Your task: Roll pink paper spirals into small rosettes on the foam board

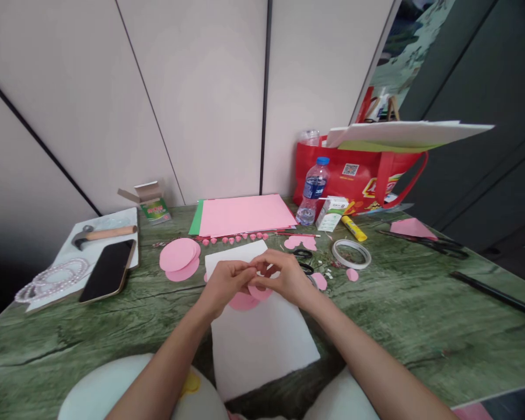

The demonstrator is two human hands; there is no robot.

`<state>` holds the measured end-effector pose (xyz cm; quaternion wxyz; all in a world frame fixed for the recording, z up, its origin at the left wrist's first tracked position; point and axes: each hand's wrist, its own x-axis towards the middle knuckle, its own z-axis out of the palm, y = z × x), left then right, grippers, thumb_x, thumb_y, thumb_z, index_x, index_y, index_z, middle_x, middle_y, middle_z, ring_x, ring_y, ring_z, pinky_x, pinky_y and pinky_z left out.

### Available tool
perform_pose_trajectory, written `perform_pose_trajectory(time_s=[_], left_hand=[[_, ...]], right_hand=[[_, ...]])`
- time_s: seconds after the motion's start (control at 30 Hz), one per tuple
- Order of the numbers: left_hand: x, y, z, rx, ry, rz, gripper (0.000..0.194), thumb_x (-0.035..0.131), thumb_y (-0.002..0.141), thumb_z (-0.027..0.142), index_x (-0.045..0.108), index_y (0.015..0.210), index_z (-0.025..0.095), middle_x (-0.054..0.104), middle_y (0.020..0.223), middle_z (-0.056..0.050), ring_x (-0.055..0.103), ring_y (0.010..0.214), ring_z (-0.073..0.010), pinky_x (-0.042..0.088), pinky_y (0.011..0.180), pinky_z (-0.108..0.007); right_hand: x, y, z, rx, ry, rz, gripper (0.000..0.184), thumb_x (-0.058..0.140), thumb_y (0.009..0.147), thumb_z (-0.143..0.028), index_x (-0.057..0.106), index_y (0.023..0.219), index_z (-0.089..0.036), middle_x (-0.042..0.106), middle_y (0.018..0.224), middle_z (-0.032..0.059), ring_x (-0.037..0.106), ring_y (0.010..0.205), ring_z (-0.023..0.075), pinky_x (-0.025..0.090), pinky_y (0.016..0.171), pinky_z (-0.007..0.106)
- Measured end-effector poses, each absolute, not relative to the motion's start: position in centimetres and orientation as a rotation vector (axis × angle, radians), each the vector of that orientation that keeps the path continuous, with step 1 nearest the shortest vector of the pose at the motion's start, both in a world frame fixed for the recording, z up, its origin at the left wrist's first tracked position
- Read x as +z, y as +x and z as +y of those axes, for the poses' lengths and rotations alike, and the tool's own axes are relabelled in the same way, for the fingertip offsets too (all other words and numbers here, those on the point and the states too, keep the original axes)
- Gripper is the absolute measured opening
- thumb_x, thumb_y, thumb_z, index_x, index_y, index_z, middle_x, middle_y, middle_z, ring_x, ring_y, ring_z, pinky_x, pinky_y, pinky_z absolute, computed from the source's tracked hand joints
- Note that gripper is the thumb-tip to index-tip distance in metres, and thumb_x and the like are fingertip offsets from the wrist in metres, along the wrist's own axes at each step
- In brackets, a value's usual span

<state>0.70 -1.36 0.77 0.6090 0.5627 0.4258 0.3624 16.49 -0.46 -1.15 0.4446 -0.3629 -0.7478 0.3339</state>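
Pinching pink paper (261,293), your left hand (227,283) and right hand (286,277) meet tip to tip above a white sheet (266,344). Paper lies just below fingertips, nearer right; long axis unclear. Counts: buds (231,240), nine, in a row; discs (177,254) at left, at least two; bottle (314,189), one.

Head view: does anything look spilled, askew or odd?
Small scraps lie scattered beside the tape roll, looking like litter. White sheets on the red bag jut past its side, so they look askew. I see no clear damage.
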Motion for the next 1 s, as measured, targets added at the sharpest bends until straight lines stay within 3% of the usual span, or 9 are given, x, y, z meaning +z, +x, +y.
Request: perform_pose_trajectory(time_s=[0.13,0.27,0.43,0.7,0.87,1.0], left_hand=[[0.79,0.36,-1.4,0.869,1.236,0.974,0.055,0.067,0.068,0.035,0.05,0.114,0.01,0.068,0.069,-0.007,0.063,0.06,-0.0173,0.048,0.062,-0.031],[0.71,0.3,-1.47,0.847,1.245,0.961,0.066,0.065,0.07,0.034,0.037,0.124,0.009,0.068,0.071,-0.008,0.063,0.064,-0.019,0.047,0.065,-0.033],[0.73,0.42,-1.5,0.855,1.295,1.009,0.059,0.063,0.07,0.034,0.041,0.12,0.011,0.066,0.067,-0.005,0.062,0.062,-0.0178,0.046,0.064,-0.031],[0.47,0.32,-1.39,0.839,1.345,1.004,0.053,0.067,0.067,0.031,0.046,0.112,0.012,0.068,0.072,-0.008,0.062,0.067,-0.0177,0.044,0.065,-0.03],[0.53,0.53,-1.29,0.875,1.363,1.036,0.026,0.066,0.067,0.03,0.059,0.084,0.011,0.068,0.072,-0.009,0.062,0.068,-0.0174,0.044,0.064,-0.028],[0.85,0.74,-1.38,0.909,1.295,1.025,0.023,0.067,0.067,0.033,0.059,0.071,0.012,0.068,0.068,-0.008,0.062,0.063,-0.016,0.047,0.063,-0.029]], right_hand=[[-0.88,16.41,-0.65,0.939,-0.823,-1.883,0.018,0.058,0.075,-0.024,0.067,0.09,-0.022,0.062,0.083,0.0038,0.058,0.067,0.0126,0.052,0.062,0.027],[-0.59,16.5,-0.73,1.027,-0.804,-1.862,0.015,0.058,0.074,-0.022,0.067,0.086,-0.02,0.064,0.081,0.0036,0.059,0.069,0.0133,0.051,0.066,0.028],[-0.4,16.7,-0.74,1.201,-0.793,-1.806,0.016,0.057,0.075,-0.025,0.067,0.086,-0.017,0.064,0.081,0.0037,0.057,0.058,0.0104,0.051,0.061,0.028],[-0.91,16.55,-0.51,1.165,-0.888,-1.63,0.012,0.065,0.069,-0.025,0.063,0.076,-0.016,0.064,0.07,0.0027,0.06,0.058,0.013,0.049,0.057,0.027],[-1.04,16.68,-0.34,1.147,-0.836,-1.584,0.016,0.066,0.068,-0.03,0.06,0.074,-0.017,0.062,0.066,0.0005,0.06,0.059,0.0128,0.048,0.056,0.025],[-1.31,16.68,-0.05,1.063,-0.863,-1.52,0.019,0.07,0.064,-0.032,0.061,0.07,-0.017,0.062,0.068,0.0011,0.058,0.061,0.013,0.047,0.056,0.025]])
